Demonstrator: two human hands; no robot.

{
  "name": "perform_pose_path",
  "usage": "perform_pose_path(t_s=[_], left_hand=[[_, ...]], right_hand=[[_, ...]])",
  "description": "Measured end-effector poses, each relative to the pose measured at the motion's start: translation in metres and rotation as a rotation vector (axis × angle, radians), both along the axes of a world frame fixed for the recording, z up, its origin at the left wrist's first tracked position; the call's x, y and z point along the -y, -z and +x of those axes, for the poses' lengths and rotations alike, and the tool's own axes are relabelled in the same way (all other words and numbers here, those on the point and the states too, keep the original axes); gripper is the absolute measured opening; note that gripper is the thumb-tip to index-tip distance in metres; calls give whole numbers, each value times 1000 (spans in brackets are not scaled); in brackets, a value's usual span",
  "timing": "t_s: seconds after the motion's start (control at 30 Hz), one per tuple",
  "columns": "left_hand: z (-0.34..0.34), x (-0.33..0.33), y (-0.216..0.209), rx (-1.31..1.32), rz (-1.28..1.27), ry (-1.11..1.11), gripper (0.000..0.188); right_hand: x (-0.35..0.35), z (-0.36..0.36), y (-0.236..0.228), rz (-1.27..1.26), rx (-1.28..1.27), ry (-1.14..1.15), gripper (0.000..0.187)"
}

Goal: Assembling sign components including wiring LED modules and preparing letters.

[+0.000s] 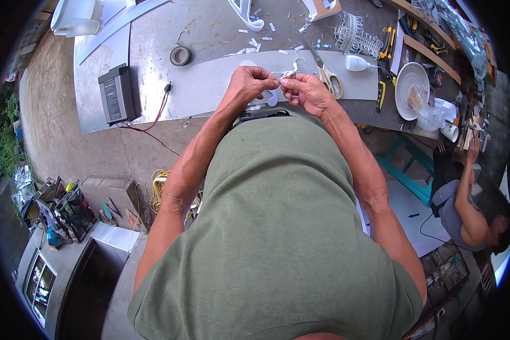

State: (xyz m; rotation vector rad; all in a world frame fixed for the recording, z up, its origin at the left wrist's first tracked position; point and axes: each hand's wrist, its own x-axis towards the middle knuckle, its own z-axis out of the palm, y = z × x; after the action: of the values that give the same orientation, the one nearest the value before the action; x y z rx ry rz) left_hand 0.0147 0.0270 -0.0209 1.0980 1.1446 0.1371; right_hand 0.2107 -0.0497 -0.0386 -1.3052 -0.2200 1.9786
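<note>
My left hand (248, 86) and my right hand (308, 93) meet at the near edge of the metal-topped table, fingertips pinched close together. Between and just beyond them is a small pale piece with thin wire (289, 73), mostly covered by the fingers; its exact kind is too small to tell. A thin curved hook shows just past it. Beside my right hand lies a pair of scissors with cream handles (335, 85), blades pointing away. Under my hands is a flat grey sheet (209, 85), with a pale violet curved piece partly hidden below the fingers.
A tape roll (180, 55) and a black box with leads (117, 94) lie to the left. At right are a white bottle (358, 63), coiled wire (357, 38), a round white basket (412, 85) and cutters (387, 42). Another person (464, 209) sits near a teal stool (408, 170).
</note>
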Motion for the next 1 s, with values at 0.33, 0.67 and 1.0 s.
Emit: perform_pose_path(t_s=[0.33,0.67,1.0], left_hand=[[4,-1,-2,-7,17,15,20],[3,3,7,188,-257,-115,14],[2,2,4,2,-20,67,26]], right_hand=[[1,3,13,99,73,-58,18],[2,6,12,122,61,-119,16],[4,7,14,156,93,-149,17]])
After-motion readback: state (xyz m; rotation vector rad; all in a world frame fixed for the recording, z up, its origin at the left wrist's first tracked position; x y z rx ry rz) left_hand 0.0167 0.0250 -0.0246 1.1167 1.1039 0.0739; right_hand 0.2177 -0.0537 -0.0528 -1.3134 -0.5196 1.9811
